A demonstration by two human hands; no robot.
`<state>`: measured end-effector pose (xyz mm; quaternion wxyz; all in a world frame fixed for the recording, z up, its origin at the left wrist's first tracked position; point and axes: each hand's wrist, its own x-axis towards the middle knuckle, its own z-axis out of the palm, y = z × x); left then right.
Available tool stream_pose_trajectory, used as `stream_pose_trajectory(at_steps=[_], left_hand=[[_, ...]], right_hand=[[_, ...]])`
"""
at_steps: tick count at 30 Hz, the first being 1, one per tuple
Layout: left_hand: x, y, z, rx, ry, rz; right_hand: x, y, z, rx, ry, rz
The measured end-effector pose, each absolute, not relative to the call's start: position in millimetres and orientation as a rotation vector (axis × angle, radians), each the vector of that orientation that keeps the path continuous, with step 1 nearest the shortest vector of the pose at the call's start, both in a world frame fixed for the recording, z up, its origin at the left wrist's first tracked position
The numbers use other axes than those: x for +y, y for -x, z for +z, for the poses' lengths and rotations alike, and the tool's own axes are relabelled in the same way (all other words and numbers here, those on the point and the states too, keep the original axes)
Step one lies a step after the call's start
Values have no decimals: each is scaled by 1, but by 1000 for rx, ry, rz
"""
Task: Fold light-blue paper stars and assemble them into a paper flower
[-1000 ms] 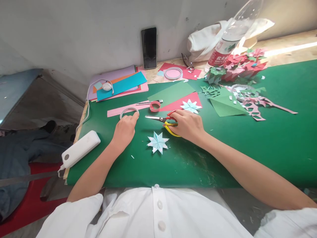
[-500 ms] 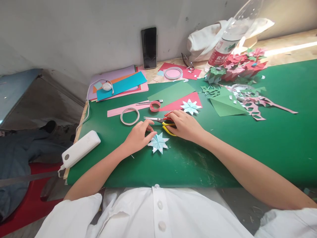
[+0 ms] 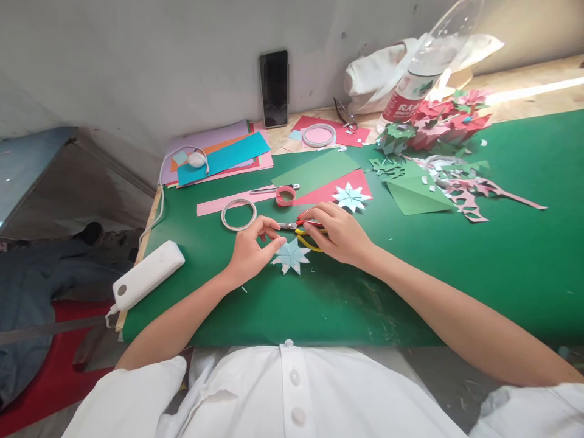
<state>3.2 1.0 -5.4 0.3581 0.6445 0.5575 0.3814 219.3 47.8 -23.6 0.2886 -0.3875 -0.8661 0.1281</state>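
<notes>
A light blue paper flower (image 3: 292,257) with several pointed petals hovers at or just above the green tabletop in front of me. My left hand (image 3: 255,249) pinches its upper left petal between thumb and fingers. Just behind the flower are scissors (image 3: 308,243) with red and yellow handles, their blade tips hidden by my left fingers. My right hand (image 3: 340,234) has its thumb and fingers closed around the handles. Beyond that hand, a second light blue paper flower (image 3: 351,197) lies on a red paper sheet (image 3: 314,191).
Tape rolls, a white one (image 3: 238,215) and a pink one (image 3: 285,196), sit near a utility knife (image 3: 276,189). Coloured paper (image 3: 228,159) is stacked at back left, beside a phone (image 3: 274,88). A power bank (image 3: 148,275) lies at the left edge; a bottle (image 3: 404,100) stands behind paper flowers.
The paper flower has shifted slightly upward with my left hand. My right thumb has moved up along the scissors' handles, and more of the blades is now covered by my left fingers.
</notes>
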Motion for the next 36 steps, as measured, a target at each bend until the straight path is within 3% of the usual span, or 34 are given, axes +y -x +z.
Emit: stream_pose_trajectory(at_steps=[4,10,20,28,36], left_hand=[[-3,-4,-5,1411,-1651,1084],[-7,-5,-7,1375,-1635,1104],[-4,-3,-11,1334,-1777,1078],[-4,-1,-10,1297,-2412,1252],[-4,-3,-7,1405,-2000,1109]], right_hand=[[30,-209,-14,-2107,930,785],[9,-193,-13,-1893,1018,1178],[5,-187,-17,-1519,1072,1558],[10,-185,-24,-1441,1115,1542],[13,-186,-23,-1451,1124,1503]])
